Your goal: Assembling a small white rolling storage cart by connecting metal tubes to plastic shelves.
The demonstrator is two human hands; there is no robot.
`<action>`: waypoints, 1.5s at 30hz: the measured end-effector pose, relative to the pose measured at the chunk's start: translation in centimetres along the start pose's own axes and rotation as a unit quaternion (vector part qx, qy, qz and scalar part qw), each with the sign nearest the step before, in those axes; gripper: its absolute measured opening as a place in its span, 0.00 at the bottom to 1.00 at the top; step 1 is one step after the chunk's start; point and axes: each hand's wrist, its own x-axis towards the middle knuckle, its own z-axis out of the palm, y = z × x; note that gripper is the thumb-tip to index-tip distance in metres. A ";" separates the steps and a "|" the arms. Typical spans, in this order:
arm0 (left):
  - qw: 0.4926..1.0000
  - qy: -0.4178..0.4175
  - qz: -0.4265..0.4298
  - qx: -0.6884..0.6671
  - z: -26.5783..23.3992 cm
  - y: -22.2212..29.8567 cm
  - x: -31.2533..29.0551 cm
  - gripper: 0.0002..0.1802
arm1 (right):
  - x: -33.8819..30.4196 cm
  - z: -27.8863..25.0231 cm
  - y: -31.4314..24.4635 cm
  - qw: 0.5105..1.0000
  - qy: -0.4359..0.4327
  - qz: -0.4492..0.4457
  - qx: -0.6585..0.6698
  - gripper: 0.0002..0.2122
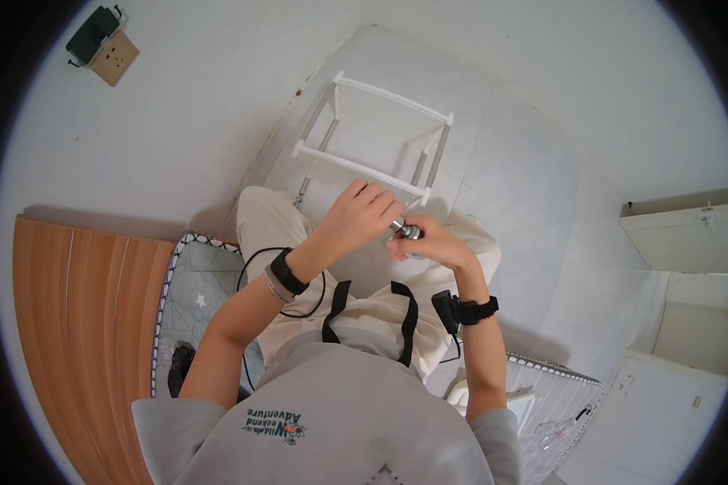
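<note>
My left hand [359,217] is closed, its fingers curled over the upper end of a small shiny metal fitting [407,230] with dark rings. From the other side my right hand [433,244] grips the same fitting with thumb and fingers; much of it is hidden, so its exact kind cannot be made out. Just beyond my hands is a white rack [374,171] with silver tubes between two white frames. A short leg with a small wheel or foot [298,200] shows at its near left corner. The fitting appears apart from the rack.
A wooden slatted panel [89,299] lies left, beside a grey mat [206,267] with patterned edging. Glasses [554,435] rest on the mat's right part. White cabinets [675,242] stand right. A black cable [324,293] loops by my left wrist. The wall holds a socket [115,58].
</note>
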 end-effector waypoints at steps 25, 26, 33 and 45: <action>0.948 -0.264 -0.140 -0.112 1.4 0.9 -2.7 0.10 | 1.3 2.7 5.1 0.810 0.258 -0.166 -0.499 0.08; 0.947 -0.266 -0.139 -0.112 1.3 0.9 -2.5 0.10 | 1.5 2.5 5.6 0.803 0.261 -0.183 -0.504 0.08; 0.971 -0.172 -0.083 -0.144 -0.1 0.6 -1.5 0.10 | 1.3 1.4 5.8 0.794 0.267 -0.208 -0.504 0.07; 0.962 -0.169 -0.048 -0.208 -0.8 -0.3 -1.9 0.11 | 1.2 1.1 5.3 0.768 0.267 -0.231 -0.534 0.07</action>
